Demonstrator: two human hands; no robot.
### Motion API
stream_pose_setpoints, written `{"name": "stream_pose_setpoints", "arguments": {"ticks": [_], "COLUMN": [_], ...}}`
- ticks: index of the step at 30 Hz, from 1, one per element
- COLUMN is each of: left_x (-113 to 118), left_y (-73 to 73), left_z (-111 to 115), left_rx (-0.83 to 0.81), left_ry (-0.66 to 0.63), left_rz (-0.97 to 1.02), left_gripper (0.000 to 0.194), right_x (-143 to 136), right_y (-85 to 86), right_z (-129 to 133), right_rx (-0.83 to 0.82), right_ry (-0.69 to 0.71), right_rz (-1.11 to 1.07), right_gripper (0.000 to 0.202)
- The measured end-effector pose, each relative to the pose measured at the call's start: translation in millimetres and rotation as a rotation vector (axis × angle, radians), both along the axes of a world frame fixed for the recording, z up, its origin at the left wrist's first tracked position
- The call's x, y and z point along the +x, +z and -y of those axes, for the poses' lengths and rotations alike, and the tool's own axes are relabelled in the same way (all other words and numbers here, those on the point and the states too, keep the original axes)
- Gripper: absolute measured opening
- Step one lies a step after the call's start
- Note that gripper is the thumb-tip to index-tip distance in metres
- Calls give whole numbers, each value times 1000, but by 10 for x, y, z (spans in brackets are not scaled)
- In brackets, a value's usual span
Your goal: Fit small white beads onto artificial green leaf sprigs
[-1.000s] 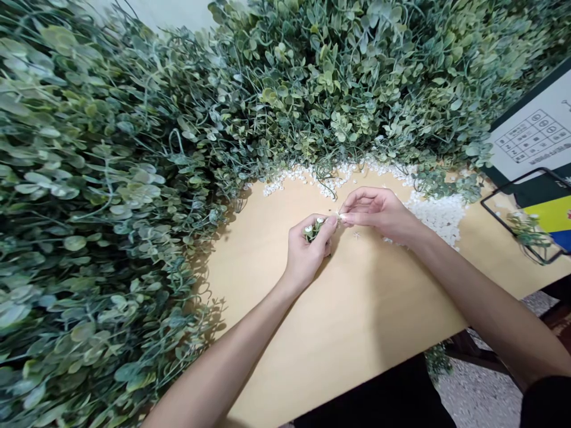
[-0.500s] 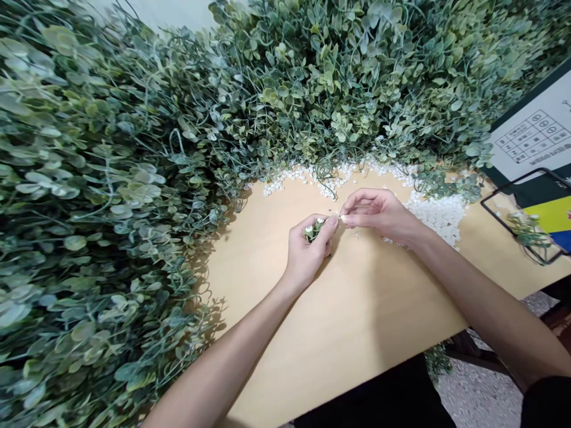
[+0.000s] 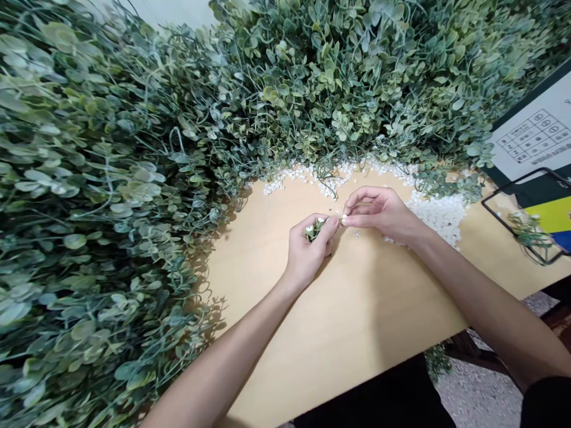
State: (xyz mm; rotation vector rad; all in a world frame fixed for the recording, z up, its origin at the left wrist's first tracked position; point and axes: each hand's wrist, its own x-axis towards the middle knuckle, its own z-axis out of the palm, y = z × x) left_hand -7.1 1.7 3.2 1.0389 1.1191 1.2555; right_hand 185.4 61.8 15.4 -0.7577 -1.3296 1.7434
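My left hand [image 3: 307, 246] is closed round a small artificial flower sprig [image 3: 314, 230], whose green leaves and white blooms poke out above the fist. At its thumb tip, my right hand [image 3: 379, 211] pinches a tiny white flower piece [image 3: 344, 219] with thumb and forefinger. The fingertips of both hands nearly meet there; the exact join between piece and sprig is too small to make out. A loose star-shaped bit [image 3: 357, 235] lies on the table just below my right fingers. Right of that hand spreads a pile of small white pieces [image 3: 439, 217].
Artificial greenery [image 3: 285, 89] is heaped along the back and left of the wooden table [image 3: 285, 362]. More white pieces [image 3: 276, 184] lie scattered along its foot. At the right stand a black wire frame [image 3: 491, 202], another sprig [image 3: 530, 230] and a printed board [image 3: 530, 139].
Both hands stay almost in place over the table. The right fingertips have shifted very slightly with the white piece; the left hand keeps its hold on the sprig.
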Motion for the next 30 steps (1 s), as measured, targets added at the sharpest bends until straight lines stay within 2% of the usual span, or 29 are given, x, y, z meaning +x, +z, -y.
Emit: {"name": "stream_pose_setpoints", "arguments": {"ticks": [30], "left_x": [0], "left_y": [43], "left_z": [8], "left_rx": [2], "left_ry": [-27], "left_rz": [-20], "left_gripper": [36], "right_x": [-4], "right_y": [50], "right_z": [24], "right_rx": [138], "right_ry": [-80], "right_rz": [96], "right_gripper": [33]}}
